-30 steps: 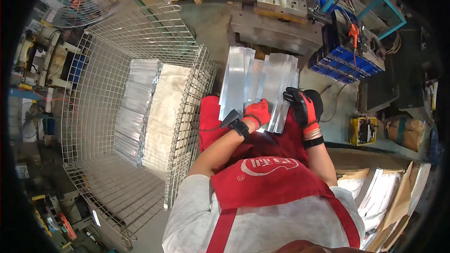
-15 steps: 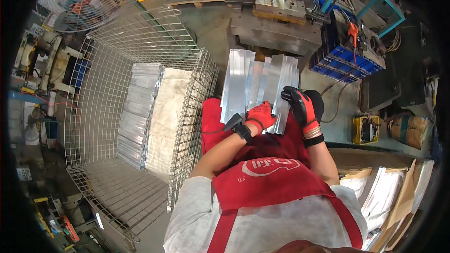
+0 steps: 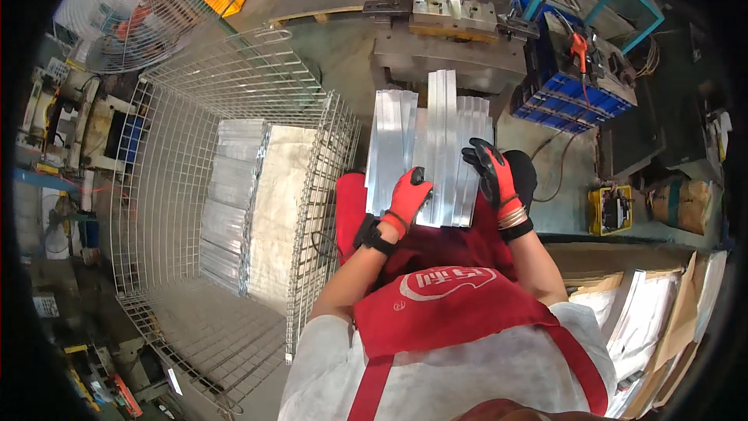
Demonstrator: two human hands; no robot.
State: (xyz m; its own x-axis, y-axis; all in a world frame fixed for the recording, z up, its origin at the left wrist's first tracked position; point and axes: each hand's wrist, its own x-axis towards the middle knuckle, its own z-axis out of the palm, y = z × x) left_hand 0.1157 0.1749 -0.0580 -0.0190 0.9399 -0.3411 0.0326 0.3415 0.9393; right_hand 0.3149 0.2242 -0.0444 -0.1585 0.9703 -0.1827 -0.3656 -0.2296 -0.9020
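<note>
Several long silver metal strips (image 3: 394, 140) lie side by side over my lap, ridged along their length. A middle strip (image 3: 442, 125) reaches farther out than its neighbours. My left hand (image 3: 409, 196), in a red glove with black fingertips, is closed at the near part of the strips, beside the middle one. Its fingers curl inward, and whatever is within them is hidden. My right hand (image 3: 497, 179), gloved alike, is open at the right edge of the strips. Its fingers are bent loosely and apart, with the fingertips near the outer strip.
At left stands a wire mesh basket (image 3: 167, 187) holding stacked metal strips (image 3: 232, 195) and a cream cloth-like sheet (image 3: 279, 210). Ahead is a press machine (image 3: 448, 51). Blue crates (image 3: 573, 97) and a yellow basket (image 3: 610, 209) stand right, with open cartons (image 3: 670, 320) behind.
My left hand has moved left and back from the middle strips. The middle strip now sticks out farther ahead, and the strips at right lie straighter. My right hand stays at the right edge.
</note>
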